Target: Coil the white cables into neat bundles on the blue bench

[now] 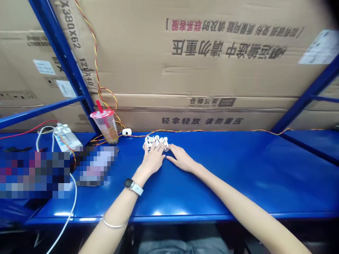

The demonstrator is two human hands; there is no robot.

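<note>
A cluster of several small white round parts point(156, 141) lies on the blue workbench point(238, 176) near its back edge. My left hand point(153, 159) rests flat on the bench with fingers stretched out, the fingertips touching the white parts. My right hand point(182, 159) lies flat just to the right, fingers extended toward the same cluster, its fingertips beside the parts. A dark watch point(133, 186) and a thin bangle sit on my left arm. Neither hand grips anything.
A plastic drink cup point(106, 125) with a red straw stands at the back left. A white power strip point(66, 138) with cables lies further left. Red-yellow twisted wire point(212, 131) runs along the back edge. Cardboard boxes point(212, 63) and blue rack posts point(63, 53) rise behind.
</note>
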